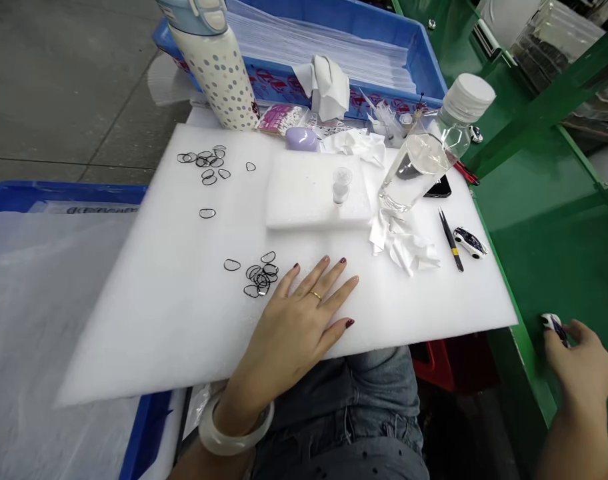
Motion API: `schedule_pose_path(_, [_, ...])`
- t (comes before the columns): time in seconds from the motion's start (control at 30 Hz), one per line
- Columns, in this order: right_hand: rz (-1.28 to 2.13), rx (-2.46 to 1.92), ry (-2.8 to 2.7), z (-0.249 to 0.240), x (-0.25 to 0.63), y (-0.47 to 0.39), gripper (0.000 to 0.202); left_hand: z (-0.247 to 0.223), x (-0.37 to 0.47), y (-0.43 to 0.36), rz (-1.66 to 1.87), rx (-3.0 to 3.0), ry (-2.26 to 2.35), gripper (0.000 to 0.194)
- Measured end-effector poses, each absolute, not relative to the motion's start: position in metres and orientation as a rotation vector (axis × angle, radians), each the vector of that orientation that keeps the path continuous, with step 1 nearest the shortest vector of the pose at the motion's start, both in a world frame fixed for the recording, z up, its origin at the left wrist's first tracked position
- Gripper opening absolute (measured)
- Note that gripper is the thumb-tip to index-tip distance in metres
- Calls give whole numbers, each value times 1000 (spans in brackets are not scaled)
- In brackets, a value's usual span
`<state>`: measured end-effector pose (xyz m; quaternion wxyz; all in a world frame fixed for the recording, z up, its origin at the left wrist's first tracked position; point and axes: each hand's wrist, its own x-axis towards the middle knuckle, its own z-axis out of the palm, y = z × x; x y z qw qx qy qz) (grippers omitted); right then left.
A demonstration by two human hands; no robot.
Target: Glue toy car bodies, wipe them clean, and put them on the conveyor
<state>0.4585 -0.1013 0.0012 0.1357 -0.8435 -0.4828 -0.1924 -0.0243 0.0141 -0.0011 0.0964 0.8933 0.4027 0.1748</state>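
My left hand lies palm down with its fingers spread on the white foam sheet. Just left of its fingers is a cluster of thin black rings, and one more ring lies apart from it. At the far right, over the green surface, my right hand pinches a small white-and-black rounded piece; what it is exactly I cannot tell. A similar white-and-black piece rests beside black tweezers on the sheet's right side.
A smaller foam block bears a tiny clear cup. Behind stand a dotted flask and a blue bin. A clear bottle of liquid stands near crumpled tissue. More black rings lie at the back left.
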Motion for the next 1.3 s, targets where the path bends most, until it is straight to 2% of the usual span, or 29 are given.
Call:
schedule_pose_path(0.03, [-629, -2433, -1401, -1, 455, -97, 45, -2, -24, 14, 514, 2656, 1192, 48])
schedule_pose_path(0.1, [-546, -2331, -1428, -1, 429, -71, 45, -3, -23, 14, 508, 2663, 1194, 49])
schedule_pose_path(0.17, [-218, -2112, -1534, 1, 394, -30, 49, -4, -23, 13, 495, 2657, 1206, 49])
schedule_pose_path(0.23, [-61, -2015, -1629, 6, 365, 11, 62, -3, -24, 13, 487, 2647, 1215, 49])
schedule_pose_path(0.33, [-125, -2105, -1671, 18, 333, 46, 58, -1, -24, 13, 490, 2602, 1206, 54])
schedule_pose_path(0.4, [-244, -2010, -1689, 29, 307, 48, 54, 0, -24, 14, 503, 2546, 1204, 64])
schedule_pose_path(0.47, [-172, -1691, -1866, 38, 272, 40, 52, -1, -24, 15, 530, 2485, 1219, 76])
schedule_pose_path(0.53, [165, -1260, -2250, 43, 234, 32, 48, -2, -25, 15, 601, 2435, 1232, 83])
schedule_pose_path(0.63, [409, -878, -2592, 47, 192, 38, 44, -4, -28, 14, 758, 2359, 1305, 79])
schedule_pose_path(0.77, [286, -1191, -2222, 57, 174, 75, 19, -1, -32, 11, 831, 2344, 1298, 73])
schedule_pose_path(0.8, [279, -1278, -2129, 61, 170, 86, 18, 1, -33, 10, 797, 2337, 1203, 72])
schedule_pose_path(0.87, [322, -1381, -2123, 68, 161, 105, 30, 6, -34, 10, 723, 2295, 1001, 61])
schedule_pose_path(0.93, [406, -1467, -2256, 74, 151, 121, 24, 8, -32, 10, 727, 2245, 952, 47])
schedule_pose_path(1.0, [541, -1517, -2286, 79, 146, 130, 21, 9, -29, 12, 755, 2240, 1044, 49])
schedule_pose_path(1.1, [901, -1266, -2091, 86, 153, 126, 26, 8, -19, 15, 731, 2276, 1121, 63])
schedule_pose_path(1.23, [1092, -875, -1668, 72, 173, 82, 9, 5, -2, 14, 942, 2170, 1170, 57])
schedule_pose_path(1.3, [1173, -920, -1513, 52, 179, 55, 13, 3, 4, 10, 1087, 2047, 1235, 53])
